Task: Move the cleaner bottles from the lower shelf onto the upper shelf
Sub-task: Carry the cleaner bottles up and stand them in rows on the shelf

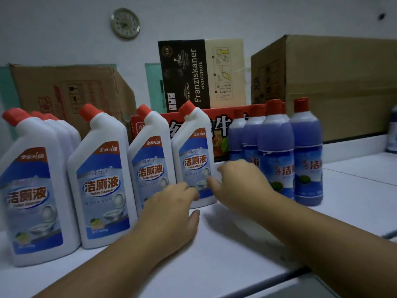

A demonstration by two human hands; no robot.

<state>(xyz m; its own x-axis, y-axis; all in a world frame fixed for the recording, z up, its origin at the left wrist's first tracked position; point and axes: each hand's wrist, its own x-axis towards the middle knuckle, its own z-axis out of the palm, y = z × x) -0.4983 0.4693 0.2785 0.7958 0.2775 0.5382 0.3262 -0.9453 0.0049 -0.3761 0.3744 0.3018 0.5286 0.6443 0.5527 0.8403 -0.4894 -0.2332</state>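
1. The left hand (171,208) reaches to the base of the fourth white bottle (194,160), its fingertips at the bottle's lower label; the fingers are loosely curled and clasp nothing.
2. The right hand (240,186) comes in from the other side of that same bottle, thumb and forefinger spread and touching its lower right edge; the hold is open, not closed around the bottle.
3. The fourth white bottle stands upright on the white shelf surface (214,254), between the two hands, red angled cap (187,108) pointing up and left.
4. Just left of it stands the third white bottle (150,162), partly covered low down by the left hand.
5. Further left of the fourth bottle come the second white bottle (103,186) and the nearest white bottle (32,201), with more white bottles lined up behind that last one.
6. Just right of the fourth bottle, behind the right hand, is a cluster of blue bottles (277,151) with red caps, all upright.
7. Behind the fourth bottle lies a red carton (217,123), and behind that stands a dark Franziskaner box (184,76).
8. Brown cardboard boxes flank it: one far left (71,93), one far right (335,82).
9. A round clock (125,23) hangs on the wall above.
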